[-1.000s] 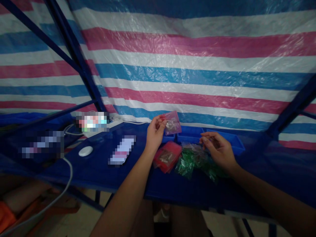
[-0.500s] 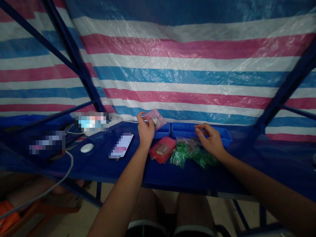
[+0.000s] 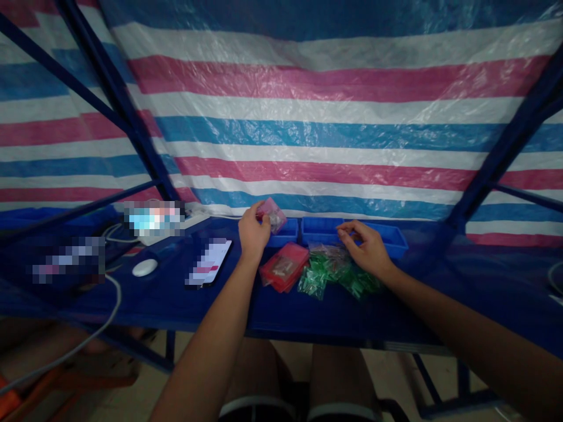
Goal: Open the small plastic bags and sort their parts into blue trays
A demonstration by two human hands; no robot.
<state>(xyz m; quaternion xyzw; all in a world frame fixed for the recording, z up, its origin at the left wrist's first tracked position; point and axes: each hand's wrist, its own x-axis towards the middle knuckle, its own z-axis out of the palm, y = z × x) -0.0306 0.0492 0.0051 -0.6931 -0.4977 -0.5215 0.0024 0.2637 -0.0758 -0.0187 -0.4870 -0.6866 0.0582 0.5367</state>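
My left hand (image 3: pixel 255 231) is closed on a small pink plastic bag (image 3: pixel 272 214) with greyish contents, held up in front of the left blue tray (image 3: pixel 285 235). Above the middle blue tray (image 3: pixel 323 225), my right hand (image 3: pixel 365 245) has its thumb and fingertips pressed together; anything between them is too small to make out. Beneath and beside that hand lies a heap of clear bags with green contents (image 3: pixel 323 272). A stack of red bags (image 3: pixel 285 266), with something greyish on top, rests left of the heap.
On the left of the blue table (image 3: pixel 308 319) lie a phone (image 3: pixel 209 264), a white mouse-like object (image 3: pixel 145 268) and white cables (image 3: pixel 116 293). A blurred lit screen (image 3: pixel 153 218) stands behind them. Blue metal posts (image 3: pixel 127 117) and a striped plastic sheet (image 3: pixel 316 140) enclose the table.
My left fingers, partly raised before, have folded in on the pink bag. My right hand keeps its pinched shape above the trays. The whole view has shifted slightly.
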